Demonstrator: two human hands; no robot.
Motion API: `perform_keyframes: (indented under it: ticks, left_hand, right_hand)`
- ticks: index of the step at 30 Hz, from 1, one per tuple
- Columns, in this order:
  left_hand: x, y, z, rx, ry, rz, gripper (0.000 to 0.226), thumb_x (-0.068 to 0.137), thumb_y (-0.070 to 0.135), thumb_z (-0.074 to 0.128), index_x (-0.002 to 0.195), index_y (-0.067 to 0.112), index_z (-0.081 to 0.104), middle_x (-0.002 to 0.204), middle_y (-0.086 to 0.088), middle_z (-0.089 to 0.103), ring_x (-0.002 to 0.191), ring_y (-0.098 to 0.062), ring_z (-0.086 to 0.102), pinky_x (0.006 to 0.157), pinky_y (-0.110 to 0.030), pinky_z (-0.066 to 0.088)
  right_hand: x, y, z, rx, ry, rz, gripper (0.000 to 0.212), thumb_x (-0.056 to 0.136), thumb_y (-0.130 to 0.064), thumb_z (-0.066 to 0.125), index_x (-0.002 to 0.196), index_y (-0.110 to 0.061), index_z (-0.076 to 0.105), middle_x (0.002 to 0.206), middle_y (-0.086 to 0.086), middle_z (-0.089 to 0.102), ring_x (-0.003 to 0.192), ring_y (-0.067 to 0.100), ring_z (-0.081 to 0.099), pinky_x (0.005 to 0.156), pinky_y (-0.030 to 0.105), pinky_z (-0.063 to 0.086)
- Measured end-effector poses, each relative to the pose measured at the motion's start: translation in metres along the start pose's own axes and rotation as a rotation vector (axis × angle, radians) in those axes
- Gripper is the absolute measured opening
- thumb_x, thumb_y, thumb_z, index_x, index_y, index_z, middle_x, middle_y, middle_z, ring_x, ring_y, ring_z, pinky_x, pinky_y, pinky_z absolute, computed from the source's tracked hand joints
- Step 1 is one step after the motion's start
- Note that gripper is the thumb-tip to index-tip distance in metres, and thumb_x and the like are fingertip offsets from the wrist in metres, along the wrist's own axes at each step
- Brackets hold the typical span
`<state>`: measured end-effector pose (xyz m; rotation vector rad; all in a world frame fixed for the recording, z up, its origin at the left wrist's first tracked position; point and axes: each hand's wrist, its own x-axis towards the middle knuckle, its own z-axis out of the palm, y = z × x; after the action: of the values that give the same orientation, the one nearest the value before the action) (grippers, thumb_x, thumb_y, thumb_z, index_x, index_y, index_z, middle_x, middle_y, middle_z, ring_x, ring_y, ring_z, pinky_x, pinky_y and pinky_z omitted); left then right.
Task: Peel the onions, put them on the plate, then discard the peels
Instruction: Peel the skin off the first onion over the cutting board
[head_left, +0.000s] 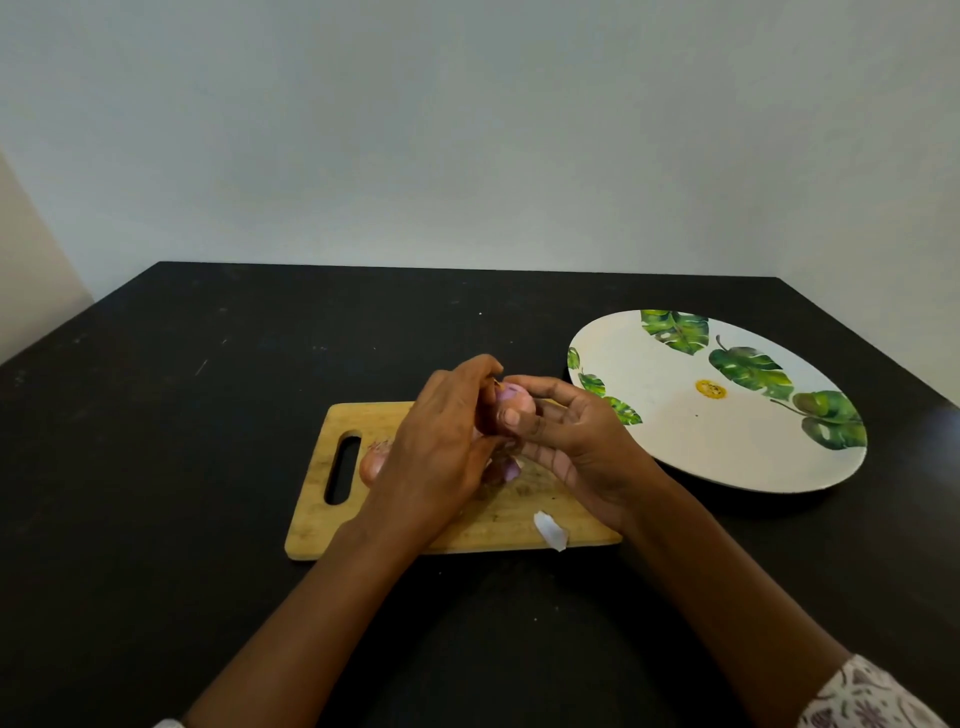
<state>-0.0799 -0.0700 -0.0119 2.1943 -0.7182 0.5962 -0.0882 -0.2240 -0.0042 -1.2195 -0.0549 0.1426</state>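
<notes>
**Onion mid-peel over the board, nothing on the plate yet**

Both hands meet above the pale wooden cutting board (322, 519), closed round a small pink onion (515, 401) held clear of the wood. The right hand (576, 441) cradles it, fingers (540, 387) curled over the far side and the thumb pressed on the near face. The left hand (441, 441) is curled in from the other side, its fingertips pinching at the top of the bulb, apparently on a strip of skin; the exact hold is hidden.

A second, unpeeled reddish-brown onion (371, 465) lies on the board beside the handle slot, partly behind the left hand. A purple scrap of peel (508, 470) lies under the hands, and a white flake of peel (549, 530) hangs over the board's near edge. The round white plate with green leaf prints (675, 415) sits on the black desk (156, 467) to the right and holds no onion.

Risks, as I judge them: the glossy peeled surface looks slippery, so a hard tug could pop the bulb out and send it rolling off the desk. Thin skin may tear short, leaving patches. The overhanging flake could drop off and be missed when the peels are cleared.
</notes>
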Motion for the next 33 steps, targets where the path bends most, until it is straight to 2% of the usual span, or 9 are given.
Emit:
perform_keyframes:
  ticks: [3,5,10,15,21,26,28,31,33]
  left_hand:
    - [0.0009,0.0017,-0.0014,-0.012,-0.017,0.006,0.047,0.070,0.047,0.049,0.112,0.030,0.038,0.095,0.018,0.039,0.087,-0.002,0.043,0.070,-0.013,0.038]
    - [0.0014,0.0012,-0.0013,-0.021,-0.034,-0.005,0.044,0.070,0.051,0.043,0.109,0.035,0.035,0.094,0.018,0.040,0.084,0.002,0.043,0.069,-0.012,0.038]
    - [0.0003,-0.0001,-0.0008,-0.001,-0.020,0.000,0.039,0.076,0.036,0.055,0.111,0.027,0.041,0.094,0.014,0.042,0.085,0.005,0.044,0.065,-0.012,0.038]
    - [-0.0007,-0.0006,-0.0020,0.013,-0.029,-0.025,0.040,0.078,0.010,0.068,0.112,0.016,0.049,0.094,0.010,0.044,0.084,0.003,0.043,0.066,-0.013,0.038]
    - [0.0002,0.0003,-0.0012,0.011,-0.003,-0.018,0.037,0.078,0.007,0.068,0.110,0.016,0.051,0.092,0.011,0.044,0.081,0.003,0.044,0.063,-0.012,0.038]
    - [-0.0021,-0.0035,0.0013,0.016,0.067,0.038,0.043,0.079,0.004,0.067,0.104,0.031,0.044,0.082,0.007,0.050,0.072,-0.004,0.048,0.065,-0.018,0.045]
    - [-0.0017,-0.0030,0.0013,0.026,0.101,0.052,0.042,0.079,0.006,0.067,0.105,0.031,0.044,0.080,0.007,0.051,0.071,-0.006,0.048,0.059,-0.016,0.044]
    - [-0.0022,-0.0029,0.0009,0.062,0.121,0.075,0.046,0.076,0.005,0.070,0.107,0.028,0.045,0.082,0.005,0.052,0.075,-0.006,0.047,0.060,-0.012,0.041]
    - [-0.0025,-0.0034,0.0008,0.062,0.129,0.088,0.044,0.076,0.006,0.069,0.106,0.027,0.045,0.081,0.003,0.053,0.073,-0.005,0.047,0.059,-0.015,0.042]
  right_hand:
    - [0.0006,0.0005,-0.0003,-0.019,0.002,0.003,0.049,0.065,-0.011,0.072,0.112,-0.007,0.061,0.096,0.006,0.075,0.090,0.020,0.072,0.073,0.029,0.059]
    - [0.0011,0.0009,-0.0004,-0.025,0.001,0.006,0.050,0.065,-0.011,0.072,0.113,-0.006,0.061,0.097,0.006,0.075,0.092,0.022,0.072,0.073,0.029,0.059]
    - [0.0014,0.0017,0.0001,-0.024,-0.003,0.012,0.049,0.067,-0.011,0.072,0.114,-0.006,0.061,0.099,0.008,0.074,0.093,0.025,0.071,0.067,0.029,0.059]
    - [0.0012,0.0022,0.0008,-0.006,-0.008,0.026,0.048,0.068,-0.009,0.071,0.115,-0.005,0.060,0.102,0.012,0.074,0.091,0.027,0.071,0.064,0.029,0.059]
    - [0.0005,0.0017,0.0010,-0.018,-0.009,0.031,0.051,0.068,-0.010,0.072,0.117,-0.004,0.060,0.104,0.013,0.073,0.092,0.028,0.071,0.062,0.029,0.058]
    - [-0.0002,-0.0010,0.0018,0.045,0.010,0.039,0.031,0.076,-0.007,0.066,0.107,-0.004,0.064,0.089,0.011,0.074,0.080,0.019,0.072,0.066,0.026,0.058]
    - [-0.0002,-0.0015,0.0014,0.062,0.012,0.037,0.030,0.077,-0.009,0.065,0.106,-0.004,0.064,0.088,0.011,0.074,0.079,0.018,0.072,0.066,0.023,0.057]
    - [-0.0005,-0.0002,0.0026,0.076,0.021,0.063,0.033,0.080,-0.016,0.064,0.110,-0.002,0.065,0.091,0.012,0.073,0.083,0.020,0.070,0.070,0.026,0.057]
    - [0.0005,0.0005,0.0030,0.119,0.037,0.086,0.024,0.088,-0.019,0.059,0.105,-0.003,0.068,0.093,0.012,0.073,0.084,0.018,0.070,0.074,0.027,0.058]
